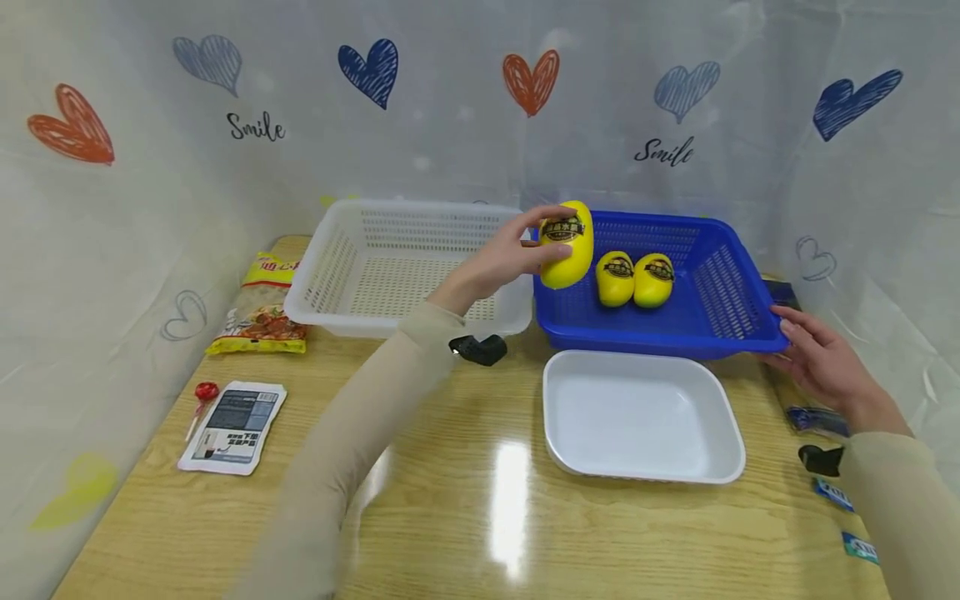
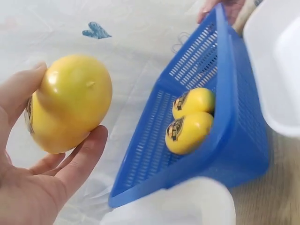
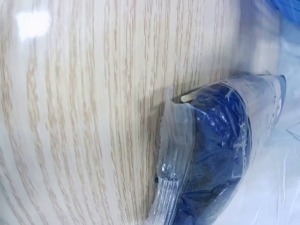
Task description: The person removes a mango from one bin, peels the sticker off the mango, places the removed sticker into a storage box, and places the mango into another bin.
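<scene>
Left hand curls round a yellow pouch, held above the left rim of the blue basket. Two more yellow pouches lie inside the basket. Right hand, fingers fairly straight, touches the basket's right corner. White basket sits just left of the blue one, white tray in front of it. Glossy wood-grain worktop; snack packets left of the white basket. White heart-print curtain behind.
</scene>
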Demonstrator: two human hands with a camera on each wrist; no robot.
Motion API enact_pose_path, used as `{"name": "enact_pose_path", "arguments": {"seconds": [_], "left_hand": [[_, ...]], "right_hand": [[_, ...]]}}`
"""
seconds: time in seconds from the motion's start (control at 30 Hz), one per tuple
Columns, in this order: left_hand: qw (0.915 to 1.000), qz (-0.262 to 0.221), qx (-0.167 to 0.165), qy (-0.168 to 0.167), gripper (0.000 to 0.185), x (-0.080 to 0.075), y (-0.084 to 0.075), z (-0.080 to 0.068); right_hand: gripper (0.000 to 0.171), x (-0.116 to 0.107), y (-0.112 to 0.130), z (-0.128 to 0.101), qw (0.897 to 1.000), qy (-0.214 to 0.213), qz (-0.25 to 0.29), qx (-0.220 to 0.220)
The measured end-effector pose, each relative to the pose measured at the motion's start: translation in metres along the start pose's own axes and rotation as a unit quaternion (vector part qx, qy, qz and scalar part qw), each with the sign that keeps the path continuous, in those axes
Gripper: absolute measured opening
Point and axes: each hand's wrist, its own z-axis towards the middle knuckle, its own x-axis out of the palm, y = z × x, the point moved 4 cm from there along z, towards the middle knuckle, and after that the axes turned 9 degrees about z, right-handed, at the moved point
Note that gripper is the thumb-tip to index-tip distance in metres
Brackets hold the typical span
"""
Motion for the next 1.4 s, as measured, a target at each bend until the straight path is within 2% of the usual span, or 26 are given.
{"name": "enact_pose_path", "arguments": {"seconds": [0.17, 0.3, 0.37, 0.47, 0.57, 0.73, 0.9, 1.03, 1.13, 1.27, 1.4], "left_hand": [[0.9963, 0.081, 0.024, 0.010, 0.050, -0.008, -0.005, -0.034], [0.9852, 0.168, 0.034, 0.010, 0.051, -0.010, -0.006, -0.071], [0.9798, 0.195, 0.045, 0.013, 0.050, -0.008, -0.006, -0.092], [0.9799, 0.193, 0.042, 0.030, 0.048, -0.004, 0.002, -0.121], [0.9822, 0.180, 0.016, 0.051, 0.047, 0.004, 0.014, -0.149], [0.9801, 0.185, -0.014, 0.070, 0.046, 0.017, 0.040, -0.180], [0.9718, 0.231, -0.034, 0.031, 0.045, 0.023, 0.071, -0.190], [0.9614, 0.272, -0.040, -0.004, 0.045, 0.027, 0.090, -0.190], [0.9594, 0.277, -0.050, -0.019, 0.045, 0.029, 0.095, -0.191], [0.9615, 0.265, -0.066, -0.032, 0.046, 0.029, 0.098, -0.190], [0.9642, 0.249, -0.083, -0.038, 0.046, 0.029, 0.099, -0.190]], "right_hand": [[0.040, 0.001, -0.001, 0.000, 1.000, 0.003, 0.019, -0.005], [0.040, 0.001, -0.001, -0.001, 1.000, -0.001, 0.025, -0.001], [0.040, 0.001, -0.001, -0.001, 1.000, -0.001, 0.023, 0.005], [0.040, 0.001, -0.002, -0.002, 1.000, -0.006, 0.011, 0.012], [0.039, 0.001, -0.002, -0.002, 1.000, -0.017, -0.008, 0.014], [0.039, 0.003, -0.002, -0.001, 1.000, -0.014, -0.007, 0.014], [0.041, 0.002, -0.002, -0.002, 1.000, 0.008, 0.025, 0.013], [0.040, 0.000, -0.001, -0.002, 1.000, 0.006, 0.019, 0.010], [0.040, 0.000, 0.000, -0.002, 1.000, -0.002, 0.009, 0.012], [0.039, -0.001, -0.001, -0.002, 1.000, -0.011, 0.009, 0.018], [0.040, 0.000, -0.001, -0.001, 1.000, -0.002, 0.011, 0.013]]}}
